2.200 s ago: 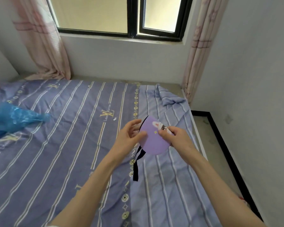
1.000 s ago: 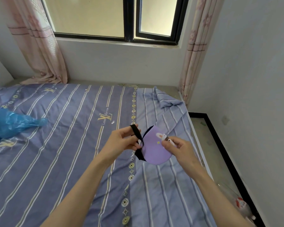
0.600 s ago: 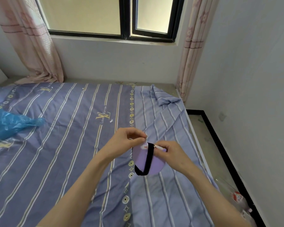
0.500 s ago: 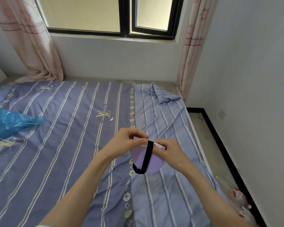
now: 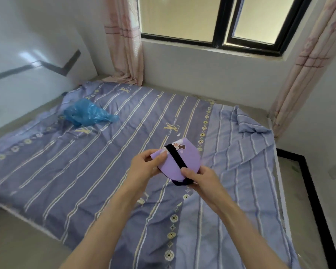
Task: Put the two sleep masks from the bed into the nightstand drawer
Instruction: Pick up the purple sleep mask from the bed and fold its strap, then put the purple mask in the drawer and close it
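Observation:
A folded purple sleep mask point(image 5: 189, 157) with a small cartoon print is held above the bed point(image 5: 85, 171). Its black elastic strap point(image 5: 177, 159) is wrapped across the front. My left hand point(image 5: 144, 167) pinches the mask's left edge. My right hand point(image 5: 200, 181) grips the lower right end, where the strap loops under. Whether a second mask is folded inside I cannot tell. No nightstand or drawer is in view.
A crumpled blue plastic bag point(image 5: 85, 113) lies on the far left of the striped purple sheet. Pink curtains point(image 5: 124, 39) hang at both sides of the window point(image 5: 221, 22). Bare floor point(image 5: 308, 191) with a black skirting runs along the bed's right side.
The strap, dangling earlier, is now wound across the folded mask. My view has swung left, showing more of the bed's left side and the left wall.

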Demonstrator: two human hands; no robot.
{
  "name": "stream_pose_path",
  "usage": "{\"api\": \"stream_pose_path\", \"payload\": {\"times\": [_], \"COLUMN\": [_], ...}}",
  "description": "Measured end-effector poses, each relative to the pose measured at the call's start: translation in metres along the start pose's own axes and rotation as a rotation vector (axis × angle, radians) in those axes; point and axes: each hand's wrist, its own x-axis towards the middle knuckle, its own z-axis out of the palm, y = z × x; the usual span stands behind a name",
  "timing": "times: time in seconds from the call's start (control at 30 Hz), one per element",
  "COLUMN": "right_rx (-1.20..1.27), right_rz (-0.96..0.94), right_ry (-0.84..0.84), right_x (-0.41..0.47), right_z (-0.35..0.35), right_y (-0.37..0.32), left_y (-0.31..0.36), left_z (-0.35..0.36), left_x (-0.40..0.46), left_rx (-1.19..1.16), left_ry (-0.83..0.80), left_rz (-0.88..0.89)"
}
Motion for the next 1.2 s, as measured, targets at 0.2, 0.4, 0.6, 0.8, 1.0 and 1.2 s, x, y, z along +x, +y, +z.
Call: {"api": "stream_pose_path", "payload": {"times": [0.2,0.4,0.6,0.8,1.0,1.2], "right_rx": [-0.04,-0.097,-0.216,-0.349,-0.341,-0.313], "right_rz": [0.092,0.111,0.167,0.131,0.195,0.263], "right_ry": [-0.198,-0.433,-0.632,-0.718,-0.753,-0.748], "right_x": [-0.021,-0.037,-0.047,-0.041,-0.025,0.012], "right_z": [0.062,0.172,0.296,0.438,0.571,0.674], "right_y": [0.029,0.045,0.079,0.118,0.142,0.161], "left_y": [-0.02,-0.026,-0.03,-0.042,-0.035,-0.03], "left_z": [-0.07,-0.164,-0.259,-0.394,-0.544,-0.651], "left_x": [-0.074,-0.146,-0.211,-0.268,-0.315,-0.306], "left_rx": [-0.356,-0.45,-0.411,0.277,1.066,1.213], "left_ry": [0.301,0.553,0.751,1.077,1.047,1.038], "left_rz": [-0.132,-0.09,-0.014,-0.097,-0.123,-0.177]}}
